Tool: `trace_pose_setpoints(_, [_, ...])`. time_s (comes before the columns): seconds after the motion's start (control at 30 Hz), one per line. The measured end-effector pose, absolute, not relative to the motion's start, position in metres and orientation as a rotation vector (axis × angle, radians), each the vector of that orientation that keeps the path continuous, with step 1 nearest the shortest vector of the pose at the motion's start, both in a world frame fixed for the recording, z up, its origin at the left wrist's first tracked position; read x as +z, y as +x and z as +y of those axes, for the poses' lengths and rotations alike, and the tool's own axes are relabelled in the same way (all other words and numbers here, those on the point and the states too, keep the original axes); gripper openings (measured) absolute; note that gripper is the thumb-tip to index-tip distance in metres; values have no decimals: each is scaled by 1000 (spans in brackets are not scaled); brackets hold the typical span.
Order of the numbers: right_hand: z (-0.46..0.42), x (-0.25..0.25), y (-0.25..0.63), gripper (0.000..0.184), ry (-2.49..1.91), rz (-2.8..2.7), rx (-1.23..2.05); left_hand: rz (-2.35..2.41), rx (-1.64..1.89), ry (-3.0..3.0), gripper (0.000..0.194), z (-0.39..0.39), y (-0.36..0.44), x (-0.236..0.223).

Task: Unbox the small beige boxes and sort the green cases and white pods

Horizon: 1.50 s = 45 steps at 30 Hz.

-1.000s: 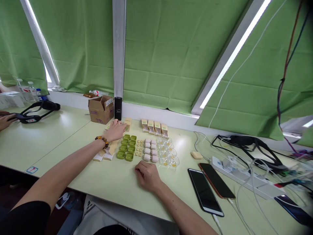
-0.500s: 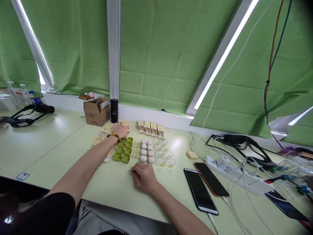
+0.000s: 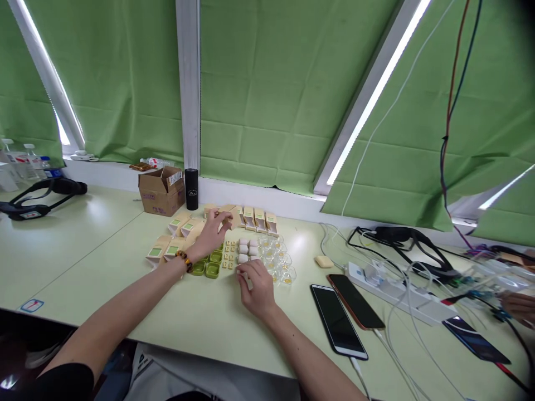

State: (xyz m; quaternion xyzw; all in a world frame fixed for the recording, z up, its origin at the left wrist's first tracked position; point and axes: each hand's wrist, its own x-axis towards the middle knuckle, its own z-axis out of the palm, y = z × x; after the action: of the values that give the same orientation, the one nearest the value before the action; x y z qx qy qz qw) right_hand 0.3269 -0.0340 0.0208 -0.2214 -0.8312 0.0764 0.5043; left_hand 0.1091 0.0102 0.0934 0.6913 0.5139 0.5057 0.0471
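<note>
Over the back of the table, my left hand point(image 3: 214, 231), with a beaded bracelet at its wrist, pinches a small cream carton point(image 3: 229, 214). Below that wrist are several green square trays point(image 3: 212, 270), partly covered by the arm. Tiny yellow pieces point(image 3: 228, 257) stand in rows beside them. My right hand point(image 3: 257, 289) is curled at the near end of several pale pinkish rounded blocks point(image 3: 243, 249); whether its fingers hold one is hidden. Clear plastic cups point(image 3: 285, 259) with yellow bottoms stand just right of the blocks.
More cream cartons stand in a row point(image 3: 259, 220) at the back and in a group point(image 3: 157, 249) on the left. Behind are a cardboard box point(image 3: 162, 194) and black bottle point(image 3: 191, 189). Phones point(image 3: 339, 320), cables and a power strip point(image 3: 401, 295) lie right. Another person's hand point(image 3: 518, 306) shows at the right edge.
My left hand has lifted and moved right, now with a cream carton in its fingers. My right hand has shifted slightly forward and right, up to the pale blocks.
</note>
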Motion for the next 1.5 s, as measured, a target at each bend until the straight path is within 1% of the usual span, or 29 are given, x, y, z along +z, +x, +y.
trace_pose_setpoints(0.1, [-29, 23, 330, 23, -638, -1860, 243, 1251, 1707, 1782, 23, -25, 128, 93])
trace_pose_setpoints(0.23, [-28, 24, 330, 45, -705, -1718, 284, 948, 1574, 1394, 31, -61, 143, 88])
trace_pose_setpoints(0.33, [-31, 28, 330, 61, -691, -1709, 403, 755, 1498, 1154, 37, -72, 144, 82])
trace_pose_setpoints(0.47, [-36, 33, 331, 72, -659, -1786, 525, 614, 1422, 1047, 51, -74, 141, 74])
trace_pose_setpoints(0.53, [-38, 34, 331, 74, -655, -1810, 535, 591, 1405, 1014, 58, -73, 141, 70])
trace_pose_setpoints(0.6, [-39, 35, 330, 72, -641, -1821, 544, 588, 1404, 974, 59, -73, 141, 65])
trace_pose_setpoints(0.73, [-41, 38, 329, 66, -559, -1863, 549, 619, 1371, 935, 52, -72, 144, 55])
trace_pose_setpoints(0.83, [-43, 41, 330, 63, -502, -1881, 533, 720, 1360, 1013, 45, -72, 147, 51])
trace_pose_setpoints(0.97, [-43, 43, 333, 59, -494, -1824, 514, 933, 1535, 1264, 41, -73, 152, 53])
trace_pose_setpoints(1.07, [-42, 43, 334, 59, -507, -1784, 479, 969, 1585, 1358, 43, -78, 154, 54])
trace_pose_setpoints(1.2, [-42, 43, 335, 62, -523, -1815, 329, 922, 1551, 1373, 53, -80, 152, 48])
trace_pose_setpoints(1.33, [-41, 38, 334, 73, -551, -1870, 199, 875, 1501, 1313, 66, -75, 149, 43])
trace_pose_setpoints(1.4, [-40, 35, 333, 80, -543, -1861, 166, 821, 1439, 1256, 64, -73, 149, 44])
trace_pose_setpoints(1.5, [-38, 30, 331, 82, -479, -1850, 179, 656, 1327, 1143, 50, -73, 149, 48])
